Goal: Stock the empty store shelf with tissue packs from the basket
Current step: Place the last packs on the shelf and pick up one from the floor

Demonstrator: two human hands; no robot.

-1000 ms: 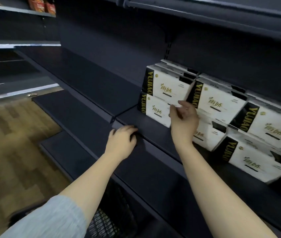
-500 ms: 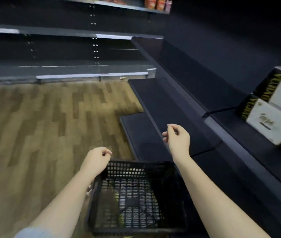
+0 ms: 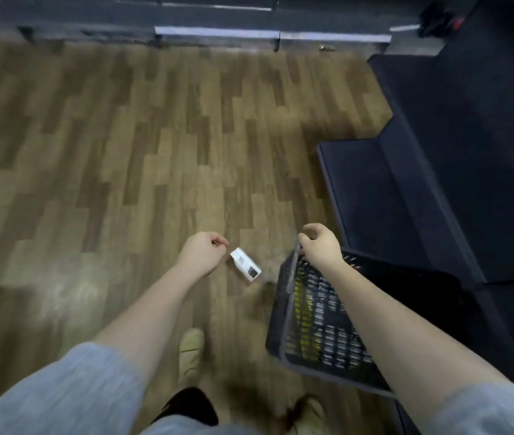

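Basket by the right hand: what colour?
Black open-mesh plastic basket, with a greyish rim; yellow shows through the mesh. Head view, the only one.

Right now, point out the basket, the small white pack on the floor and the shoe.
basket (image 3: 283, 309), head view, on its left mesh wall.
small white pack (image 3: 245, 264), head view, on the middle of its top face.
shoe (image 3: 190, 350), head view, on its pale upper.

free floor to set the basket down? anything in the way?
Bare floor spans everything left of the left hand up to the far shelf base. Crowded near the feet: a white box lies between the hands, against the basket held by the right hand beside the shelf.
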